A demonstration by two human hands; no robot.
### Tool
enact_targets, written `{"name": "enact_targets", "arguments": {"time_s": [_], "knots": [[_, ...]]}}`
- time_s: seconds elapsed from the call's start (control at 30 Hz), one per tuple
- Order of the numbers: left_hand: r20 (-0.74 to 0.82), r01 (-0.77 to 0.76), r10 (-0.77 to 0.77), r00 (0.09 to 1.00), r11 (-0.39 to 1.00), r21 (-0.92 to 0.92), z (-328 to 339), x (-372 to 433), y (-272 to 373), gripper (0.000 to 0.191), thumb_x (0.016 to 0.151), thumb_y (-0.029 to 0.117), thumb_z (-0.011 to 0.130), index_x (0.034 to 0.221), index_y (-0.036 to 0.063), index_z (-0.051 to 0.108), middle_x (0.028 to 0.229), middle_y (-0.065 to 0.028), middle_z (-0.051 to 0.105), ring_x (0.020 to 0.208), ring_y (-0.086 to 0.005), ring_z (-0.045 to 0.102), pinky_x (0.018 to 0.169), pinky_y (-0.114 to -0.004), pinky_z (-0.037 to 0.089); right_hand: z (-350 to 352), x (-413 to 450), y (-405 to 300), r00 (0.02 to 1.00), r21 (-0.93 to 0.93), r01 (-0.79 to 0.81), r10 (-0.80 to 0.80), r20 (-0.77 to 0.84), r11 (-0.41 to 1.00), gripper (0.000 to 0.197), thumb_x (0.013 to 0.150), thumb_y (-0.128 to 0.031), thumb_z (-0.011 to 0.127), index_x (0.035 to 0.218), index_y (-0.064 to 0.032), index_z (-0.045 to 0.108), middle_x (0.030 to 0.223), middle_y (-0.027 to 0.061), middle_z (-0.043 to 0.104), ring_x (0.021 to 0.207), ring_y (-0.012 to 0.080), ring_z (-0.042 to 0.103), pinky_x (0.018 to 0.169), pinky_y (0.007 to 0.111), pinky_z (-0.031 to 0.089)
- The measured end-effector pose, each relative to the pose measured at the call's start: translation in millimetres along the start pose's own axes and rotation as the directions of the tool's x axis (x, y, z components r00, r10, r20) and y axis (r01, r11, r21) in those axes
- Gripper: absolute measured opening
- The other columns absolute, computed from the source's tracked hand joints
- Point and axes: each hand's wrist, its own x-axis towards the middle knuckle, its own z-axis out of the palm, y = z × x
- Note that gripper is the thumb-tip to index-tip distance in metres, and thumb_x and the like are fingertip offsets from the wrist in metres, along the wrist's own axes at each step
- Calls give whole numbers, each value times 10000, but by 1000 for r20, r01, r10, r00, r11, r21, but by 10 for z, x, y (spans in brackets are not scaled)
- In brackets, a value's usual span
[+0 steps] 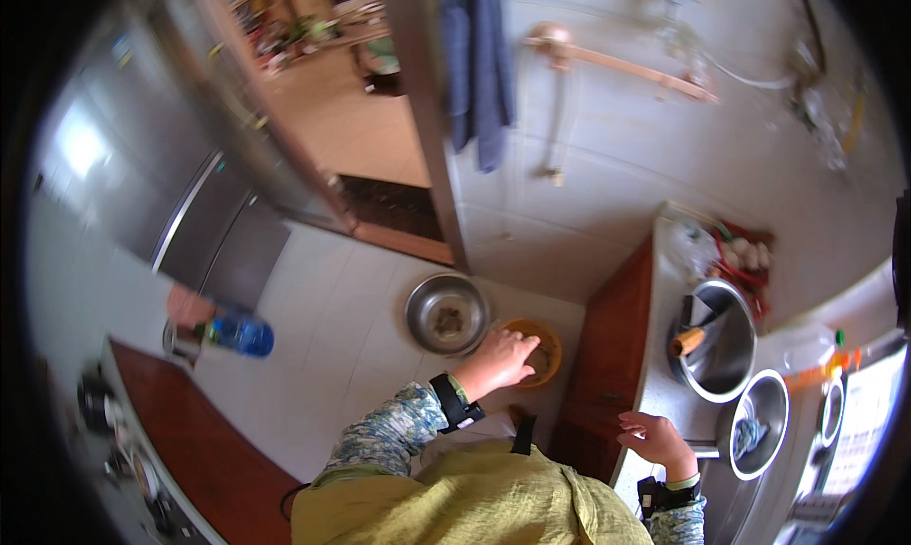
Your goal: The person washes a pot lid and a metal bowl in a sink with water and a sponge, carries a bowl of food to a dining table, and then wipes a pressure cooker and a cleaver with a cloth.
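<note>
My left hand is stretched forward, thumb apart from the fingers, with nothing in it. In the picture it overlaps an orange basin on the floor and seems to hang above it. Just beside that basin stands a wide stainless steel basin with some brown matter at its bottom. My right hand is at the edge of the counter, fingers loosely bent and holding nothing visible. Near it on the counter are a steel bowl with a wooden-handled cleaver and another steel bowl containing a blue cloth.
A red bag with pale round items lies at the counter's far end. A large blue plastic bottle is on the left, near the refrigerator. An open doorway lies ahead, with a dark towel hanging beside it.
</note>
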Motion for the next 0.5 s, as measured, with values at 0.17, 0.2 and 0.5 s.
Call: {"name": "enact_targets", "arguments": {"time_s": [0.17,0.2,0.5], "knots": [[-14,360,-404,915,830,-425,32,-1260,-380,504,725,292,613,1123,22,464,1031,-183,547,939,-315,531,803,-369,428,432,355,-276,989,-43,92,-87,120,995,339,699,-146,631,1007,-19,568,843,124,627,768,195,611,704,271,479],[-20,425,-467,884,821,-381,47,-1569,-421,510,724,301,613,1125,24,464,1040,-180,545,933,-316,534,801,-368,429,560,411,-369,978,-50,121,-111,179,991,335,703,-150,623,1007,-20,568,844,123,626,770,195,611,701,275,479],[28,690,-804,595,492,-531,215,-3366,-622,561,688,342,640,1134,44,476,983,-188,564,855,-302,565,725,-346,455,1584,783,-928,814,-157,342,-209,542,926,327,735,-183,579,1017,-20,554,878,123,616,805,201,595,712,289,462]]}}
